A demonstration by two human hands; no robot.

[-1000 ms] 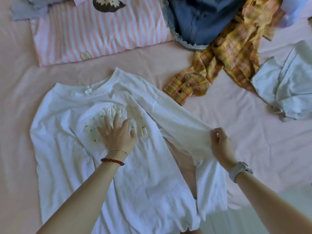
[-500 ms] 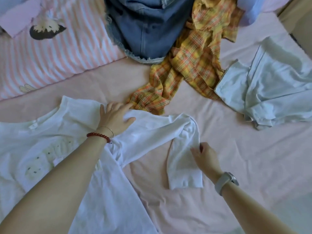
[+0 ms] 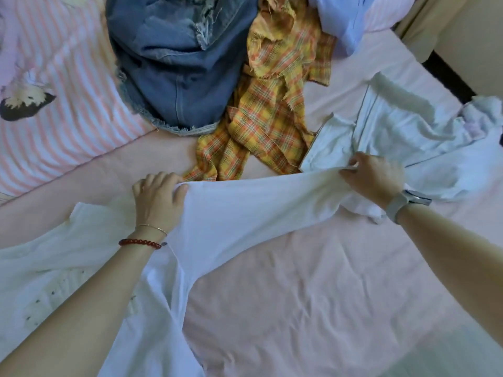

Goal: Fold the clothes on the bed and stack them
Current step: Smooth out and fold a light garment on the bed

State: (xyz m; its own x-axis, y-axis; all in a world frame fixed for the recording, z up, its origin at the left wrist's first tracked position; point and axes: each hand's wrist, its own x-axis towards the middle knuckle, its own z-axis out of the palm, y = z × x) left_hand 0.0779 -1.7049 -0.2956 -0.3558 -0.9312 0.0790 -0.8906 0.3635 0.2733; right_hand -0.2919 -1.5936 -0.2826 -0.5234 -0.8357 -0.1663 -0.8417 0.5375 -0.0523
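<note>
Two hands stretch one sleeve, head view: left hand (image 3: 158,198) grips the white shirt (image 3: 81,268) at its shoulder, right hand (image 3: 374,176) pinches the cuff end. Sleeve's long axis runs left-right across the bed (image 3: 313,281); shirt body lies lower left, nearer the left hand.

My two hands (image 3: 158,197) (image 3: 373,178), one white shirt (image 3: 231,213), one plaid shirt (image 3: 261,126) at twelve o'clock, one denim piece (image 3: 174,63), one striped top (image 3: 68,110), two bracelets (image 3: 140,242), one watch (image 3: 402,204)
</note>
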